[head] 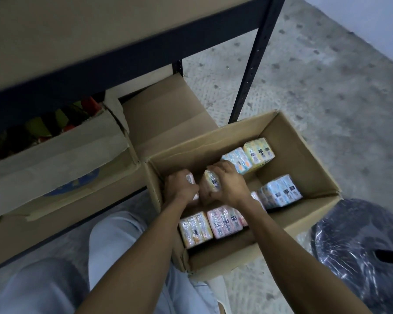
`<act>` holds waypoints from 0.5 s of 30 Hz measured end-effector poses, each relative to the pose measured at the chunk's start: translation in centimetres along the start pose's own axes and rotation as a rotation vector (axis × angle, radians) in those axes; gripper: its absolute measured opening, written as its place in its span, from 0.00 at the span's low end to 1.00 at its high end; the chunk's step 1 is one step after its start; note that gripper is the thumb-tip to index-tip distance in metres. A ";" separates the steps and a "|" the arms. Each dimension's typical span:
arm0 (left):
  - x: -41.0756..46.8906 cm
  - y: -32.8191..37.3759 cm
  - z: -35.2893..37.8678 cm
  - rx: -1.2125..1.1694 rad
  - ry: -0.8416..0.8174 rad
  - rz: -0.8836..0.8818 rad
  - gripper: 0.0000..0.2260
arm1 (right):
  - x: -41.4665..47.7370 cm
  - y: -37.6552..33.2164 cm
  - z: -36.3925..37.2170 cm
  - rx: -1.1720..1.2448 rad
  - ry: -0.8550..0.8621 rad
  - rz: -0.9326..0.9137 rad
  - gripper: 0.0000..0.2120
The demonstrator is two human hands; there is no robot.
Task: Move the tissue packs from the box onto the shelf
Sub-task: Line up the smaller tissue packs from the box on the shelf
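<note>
Gripping a pink-wrapped tissue pack point(190, 179) in the left hand point(179, 188), fingers curled round it, and clasping a yellow-wrapped pack point(211, 183) in the right hand point(228, 181). Both held low inside the open cardboard box point(315, 164), knuckles nearly touching. Elsewhere in that box: against the far wall a yellow pack point(259, 152) touching a blue pack point(235, 163); by the right wall another blue pack point(280, 192); along the near wall a pink pack point(222, 220) beside a yellow-orange pack point(195, 230), both partly crossed by the forearms. Set on the speckled grey floor point(327, 87), just beside the dark metal shelf point(123, 57) and close to its upright post point(254, 64). Behind the box's far wall, a plain cardboard panel point(168, 114), carton or flap, cannot tell which. Left of that, under the shelf board, an open carton point(61, 155) with red, green and yellow items, too blurred to name. Right of the box, a round black thing point(359, 245) wrapped in clear plastic. Nearest the camera, knees in light trousers point(111, 245).
</note>
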State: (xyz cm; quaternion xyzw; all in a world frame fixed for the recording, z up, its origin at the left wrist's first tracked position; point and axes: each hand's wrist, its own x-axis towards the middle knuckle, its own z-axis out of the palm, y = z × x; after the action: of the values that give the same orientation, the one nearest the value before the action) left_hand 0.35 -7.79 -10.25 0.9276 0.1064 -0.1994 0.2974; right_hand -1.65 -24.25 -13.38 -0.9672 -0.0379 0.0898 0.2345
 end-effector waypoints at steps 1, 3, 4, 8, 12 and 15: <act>-0.2 0.1 -0.3 0.003 -0.005 0.013 0.15 | -0.2 -0.1 -0.4 0.003 0.001 0.007 0.34; -0.6 0.4 -1.2 0.005 -0.007 0.034 0.15 | -0.4 -0.4 -1.3 -0.003 -0.001 0.016 0.36; -0.8 0.5 -1.7 0.011 -0.005 0.046 0.15 | -0.5 -0.7 -1.9 -0.007 -0.004 0.017 0.36; -2.3 1.3 -4.2 0.026 0.024 0.118 0.16 | -1.4 -2.3 -4.6 -0.005 0.028 0.013 0.38; -3.4 1.9 -6.5 0.011 0.044 0.188 0.20 | -2.1 -3.4 -6.8 0.011 0.098 0.009 0.38; -4.6 2.1 -8.9 -0.040 0.081 0.250 0.22 | -2.8 -4.8 -9.2 -0.016 0.161 -0.015 0.39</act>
State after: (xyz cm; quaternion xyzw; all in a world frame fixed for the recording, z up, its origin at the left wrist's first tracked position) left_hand -0.42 -4.59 -0.54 0.9348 0.0060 -0.1208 0.3340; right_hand -2.73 -24.47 -2.69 -0.9729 -0.0268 0.0099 0.2296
